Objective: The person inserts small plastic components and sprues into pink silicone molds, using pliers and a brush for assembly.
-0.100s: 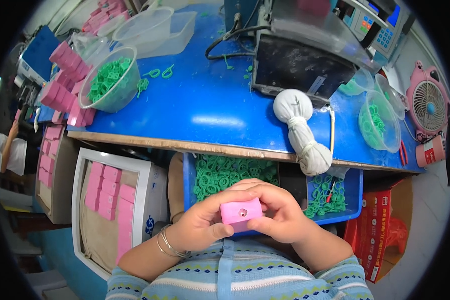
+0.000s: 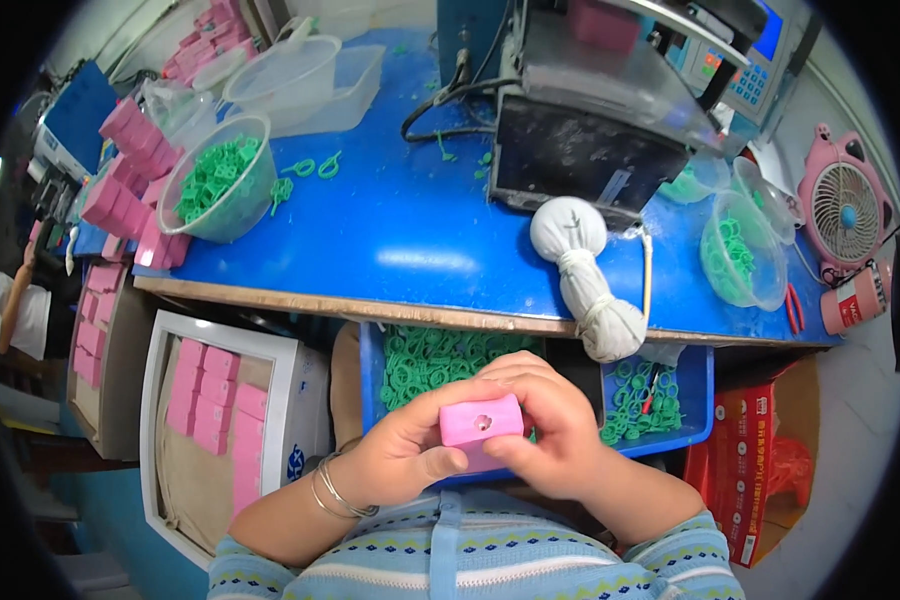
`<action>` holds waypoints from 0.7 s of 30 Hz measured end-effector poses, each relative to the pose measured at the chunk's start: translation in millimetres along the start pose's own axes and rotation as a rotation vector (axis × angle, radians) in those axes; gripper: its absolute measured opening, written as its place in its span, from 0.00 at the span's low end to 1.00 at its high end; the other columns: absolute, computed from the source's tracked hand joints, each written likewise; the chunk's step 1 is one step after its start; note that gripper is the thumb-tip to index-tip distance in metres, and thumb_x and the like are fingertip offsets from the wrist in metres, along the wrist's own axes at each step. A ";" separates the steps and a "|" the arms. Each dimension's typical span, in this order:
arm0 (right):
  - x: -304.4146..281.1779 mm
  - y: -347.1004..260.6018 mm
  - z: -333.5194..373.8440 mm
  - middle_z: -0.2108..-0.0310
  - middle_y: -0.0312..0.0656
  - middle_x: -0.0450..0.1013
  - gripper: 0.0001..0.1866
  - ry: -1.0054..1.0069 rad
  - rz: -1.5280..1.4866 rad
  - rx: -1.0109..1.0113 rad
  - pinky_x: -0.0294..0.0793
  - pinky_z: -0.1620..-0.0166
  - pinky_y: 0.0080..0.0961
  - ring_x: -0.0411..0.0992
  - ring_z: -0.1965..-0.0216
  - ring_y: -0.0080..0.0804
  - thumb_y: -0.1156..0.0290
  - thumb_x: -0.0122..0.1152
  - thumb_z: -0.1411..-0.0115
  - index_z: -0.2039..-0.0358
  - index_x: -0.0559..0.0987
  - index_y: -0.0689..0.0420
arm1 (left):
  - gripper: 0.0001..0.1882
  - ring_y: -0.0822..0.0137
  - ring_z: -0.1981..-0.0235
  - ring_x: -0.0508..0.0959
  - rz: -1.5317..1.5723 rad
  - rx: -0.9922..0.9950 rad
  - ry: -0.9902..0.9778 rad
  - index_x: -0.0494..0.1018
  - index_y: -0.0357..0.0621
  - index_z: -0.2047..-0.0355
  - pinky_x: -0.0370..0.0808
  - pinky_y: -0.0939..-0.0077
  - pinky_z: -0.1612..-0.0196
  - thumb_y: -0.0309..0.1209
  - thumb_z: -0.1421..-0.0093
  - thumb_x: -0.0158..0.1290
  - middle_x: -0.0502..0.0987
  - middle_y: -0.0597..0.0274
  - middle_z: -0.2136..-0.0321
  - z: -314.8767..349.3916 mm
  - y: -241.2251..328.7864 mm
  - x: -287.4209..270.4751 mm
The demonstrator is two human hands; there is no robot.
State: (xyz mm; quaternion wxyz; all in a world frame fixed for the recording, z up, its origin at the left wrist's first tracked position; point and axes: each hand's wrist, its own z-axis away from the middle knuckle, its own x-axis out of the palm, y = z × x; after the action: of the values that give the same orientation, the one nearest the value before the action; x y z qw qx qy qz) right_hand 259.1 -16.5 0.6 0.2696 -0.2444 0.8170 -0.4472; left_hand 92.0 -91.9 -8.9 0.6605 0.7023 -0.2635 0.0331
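A pink rectangular block with a small round hole in its facing side is held close in front of my body. My left hand is closed on its left end, thumb along the lower edge. My right hand grips the right end, with its fingers wrapped behind the block. The fingertips at the back are hidden. Just beyond my hands, a blue tray holds many small green ring-shaped pieces, partly covered by my hands. A red-tipped tool lies in its right part.
A blue-topped table spans the front. On it are a white tied cloth bundle, a dark machine, a clear tub of green pieces and stacked pink blocks. A white-framed box with pink blocks stands left, a red carton right.
The whole view has shifted slightly, with the table things sitting a little lower and further left. Both hands keep the same hold on the pink block.
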 end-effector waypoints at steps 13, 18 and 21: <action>-104.8 -30.5 -88.9 0.63 0.50 0.73 0.26 0.501 -0.689 0.443 0.72 0.75 0.20 0.72 0.75 0.28 0.50 0.43 0.37 0.55 0.69 0.64 | 0.38 0.48 0.52 0.66 -1.956 0.071 0.344 0.61 0.34 0.46 0.65 0.62 0.49 0.36 0.56 0.63 0.60 0.46 0.47 -55.2 80.7 -48.1; -143.3 -27.8 -91.0 0.74 0.48 0.75 0.21 0.387 -0.651 0.409 0.67 0.79 0.19 0.68 0.82 0.25 0.58 0.43 0.38 0.62 0.74 0.67 | 0.46 0.47 0.54 0.67 -1.585 0.010 0.145 0.56 0.34 0.45 0.67 0.66 0.50 0.33 0.63 0.67 0.63 0.46 0.51 -59.0 79.5 -67.0; -134.2 -22.5 -61.7 0.70 0.52 0.75 0.23 0.151 -0.764 0.328 0.70 0.77 0.19 0.72 0.79 0.28 0.58 0.42 0.38 0.60 0.74 0.67 | 0.41 0.50 0.54 0.68 -1.529 -0.064 0.270 0.60 0.34 0.49 0.67 0.66 0.51 0.33 0.63 0.67 0.65 0.48 0.56 -54.5 78.0 -66.4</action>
State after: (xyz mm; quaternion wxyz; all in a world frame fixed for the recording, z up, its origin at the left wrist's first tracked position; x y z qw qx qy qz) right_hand 320.7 95.6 77.8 0.0591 -0.4498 0.6033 -0.6559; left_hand 19.1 -17.8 42.7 0.5460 0.6595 0.3762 -0.3541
